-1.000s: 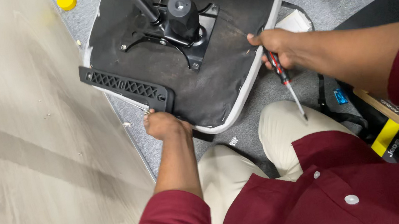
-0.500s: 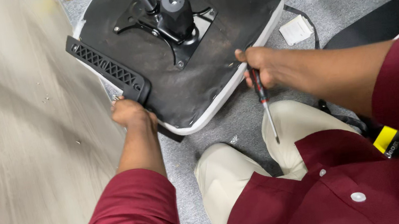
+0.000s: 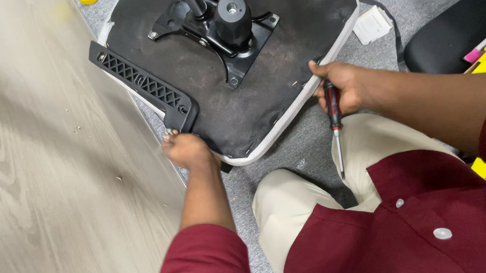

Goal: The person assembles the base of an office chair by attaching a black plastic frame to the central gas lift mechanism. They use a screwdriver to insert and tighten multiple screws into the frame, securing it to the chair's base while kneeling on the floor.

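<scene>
I had the upturned chair seat (image 3: 250, 93) on the carpet: left hand (image 3: 186, 150) pinching its near corner beside the black armrest bracket (image 3: 143, 85), right hand (image 3: 344, 85) closed around the screwdriver (image 3: 334, 123). Fastening looked next.

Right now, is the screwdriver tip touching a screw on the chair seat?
No, the right hand holds the screwdriver with its tip pointing down over the trousers, away from the chair seat.

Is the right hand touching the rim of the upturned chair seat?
Touching. In the head view the right hand, gripping the screwdriver, presses its thumb on the seat's white rim.
</scene>
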